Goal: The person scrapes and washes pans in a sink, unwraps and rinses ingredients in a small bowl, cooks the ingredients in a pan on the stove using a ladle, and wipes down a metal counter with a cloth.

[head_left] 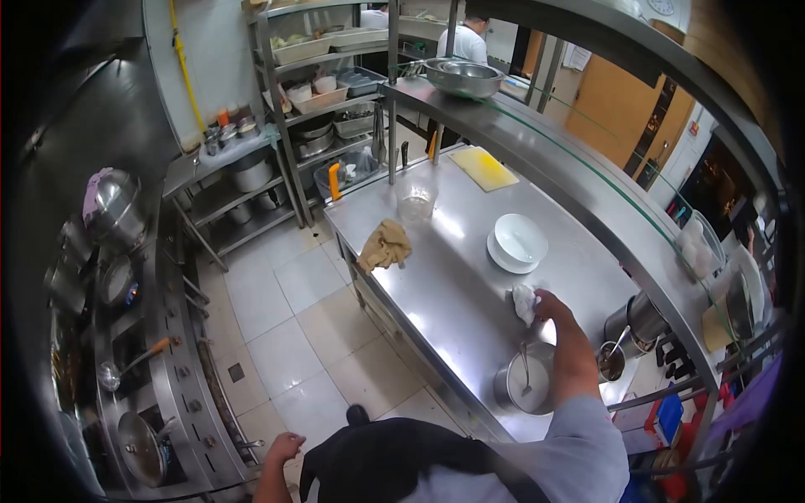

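Observation:
My right hand [549, 305] reaches over the steel table [444, 293], closed on a crumpled white cloth [525, 303]. Just beyond it stands a white bowl [520, 239] on a white plate [511, 266]. Nearer to me is a steel pot [505, 387] with a white content and a utensil leaning inside. My left hand [286, 446] hangs low over the floor at the lower left, its fingers curled; whether it holds anything is too small to tell.
A brown cloth [385, 246], a clear container [416, 201] and a yellow-white board [484, 168] are on the table. Steel bowls [464, 77] rest on the shelf above. Stoves with a pan [141, 448] line the left. A person [464, 42] stands behind the shelving.

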Demonstrator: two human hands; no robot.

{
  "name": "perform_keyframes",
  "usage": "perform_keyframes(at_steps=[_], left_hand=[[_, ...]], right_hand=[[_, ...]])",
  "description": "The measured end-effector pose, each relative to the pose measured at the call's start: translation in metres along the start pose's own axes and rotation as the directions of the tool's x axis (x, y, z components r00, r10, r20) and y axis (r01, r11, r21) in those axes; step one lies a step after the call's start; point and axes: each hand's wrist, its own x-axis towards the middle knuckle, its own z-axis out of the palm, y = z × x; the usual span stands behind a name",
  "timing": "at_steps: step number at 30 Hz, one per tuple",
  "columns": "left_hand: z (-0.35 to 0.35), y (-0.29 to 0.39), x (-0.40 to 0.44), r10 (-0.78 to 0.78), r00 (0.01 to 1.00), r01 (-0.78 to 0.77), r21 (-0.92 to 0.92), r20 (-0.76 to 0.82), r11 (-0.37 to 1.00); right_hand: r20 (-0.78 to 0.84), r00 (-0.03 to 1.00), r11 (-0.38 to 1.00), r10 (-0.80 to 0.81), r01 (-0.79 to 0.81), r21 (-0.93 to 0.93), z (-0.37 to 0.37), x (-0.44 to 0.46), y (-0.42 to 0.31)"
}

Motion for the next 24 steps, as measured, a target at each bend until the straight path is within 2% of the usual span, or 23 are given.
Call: perform_keyframes(at_steps=[1, 2, 3, 4, 5, 6, 8, 9, 10, 12, 13, 15, 16, 18, 19, 20, 21, 22, 24], left_hand=[[-0.009, 0.015, 0.013, 0.053, 0.998, -0.055, -0.049, -0.037, 0.997], [-0.018, 0.034, 0.029, 0.063, 0.998, -0.064, -0.049, -0.029, 0.997], [-0.024, 0.055, 0.047, 0.123, 0.991, -0.127, -0.077, -0.055, 0.989], [-0.033, 0.080, 0.066, 0.183, 0.980, -0.190, -0.099, -0.079, 0.977], [-0.043, 0.110, 0.086, 0.202, 0.977, -0.208, -0.089, -0.065, 0.974], [-0.055, 0.154, 0.101, 0.330, 0.942, -0.333, -0.035, -0.066, 0.942], [-0.076, 0.255, 0.132, 0.589, 0.806, -0.585, 0.083, -0.053, 0.807], [-0.085, 0.307, 0.146, 0.707, 0.706, -0.697, 0.142, -0.033, 0.703], [-0.092, 0.366, 0.151, 0.759, 0.652, -0.747, 0.176, 0.003, 0.641], [-0.100, 0.484, 0.141, 0.840, 0.531, -0.840, 0.195, 0.112, 0.506], [-0.100, 0.534, 0.134, 0.865, 0.468, -0.880, 0.183, 0.182, 0.438], [-0.085, 0.608, 0.138, 0.937, 0.255, -0.966, 0.102, 0.239, 0.237], [-0.075, 0.629, 0.146, 0.937, 0.226, -0.974, 0.093, 0.265, 0.208], [-0.053, 0.661, 0.157, 0.893, 0.047, -0.950, 0.297, 0.447, -0.099], [-0.046, 0.673, 0.160, 0.885, 0.022, -0.952, 0.279, 0.466, -0.123], [-0.041, 0.691, 0.160, 0.859, -0.170, -0.920, 0.234, 0.484, -0.314], [-0.035, 0.713, 0.157, 0.795, -0.359, -0.847, 0.188, 0.488, -0.498], [-0.040, 0.748, 0.125, 0.803, -0.500, -0.804, 0.170, 0.325, -0.570], [-0.069, 0.832, 0.039, 0.701, -0.713, -0.698, 0.091, 0.005, -0.710]], right_hand=[[0.139, 0.974, 0.970, 0.177, -0.196, 0.145, -0.008, -0.009, -0.011], [0.129, 0.974, 0.969, 0.184, -0.202, 0.144, -0.004, 0.000, -0.005], [0.095, 0.995, 0.998, 0.015, -0.010, -0.057, 0.000, 0.003, 0.003], [0.098, 0.984, 0.951, -0.150, 0.170, -0.257, 0.001, 0.009, 0.010], [0.234, 0.968, 0.990, 0.087, -0.058, -0.129, -0.011, 0.000, -0.014], [0.210, 0.972, 0.989, 0.106, -0.082, -0.120, -0.017, -0.005, -0.027], [0.031, 0.999, 0.949, -0.028, 0.036, -0.313, -0.027, -0.015, -0.057], [0.047, 0.999, 0.942, 0.027, -0.010, -0.334, -0.035, -0.022, -0.080], [0.015, 0.998, 0.948, 0.062, -0.054, -0.314, -0.035, -0.032, -0.100], [-0.114, 0.993, 0.942, 0.028, -0.064, -0.328, -0.038, -0.052, -0.142], [-0.165, 0.983, 0.942, 0.078, -0.127, -0.309, -0.039, -0.064, -0.168], [-0.299, 0.938, 0.950, 0.177, -0.242, -0.199, -0.034, -0.086, -0.210], [-0.368, 0.904, 0.949, 0.216, -0.284, -0.140, -0.025, -0.094, -0.221], [-0.396, 0.828, 0.905, 0.397, -0.282, 0.318, -0.002, -0.113, -0.241], [-0.471, 0.768, 0.873, 0.434, -0.231, 0.429, 0.026, -0.117, -0.241], [-0.546, 0.694, 0.838, 0.470, -0.155, 0.524, 0.053, -0.117, -0.238], [-0.517, 0.638, 0.721, 0.571, -0.087, 0.688, 0.071, -0.125, -0.253], [-0.456, 0.591, 0.569, 0.665, -0.006, 0.822, 0.092, -0.132, -0.274], [-0.409, 0.559, 0.366, 0.722, 0.194, 0.910, 0.142, -0.137, -0.288]])
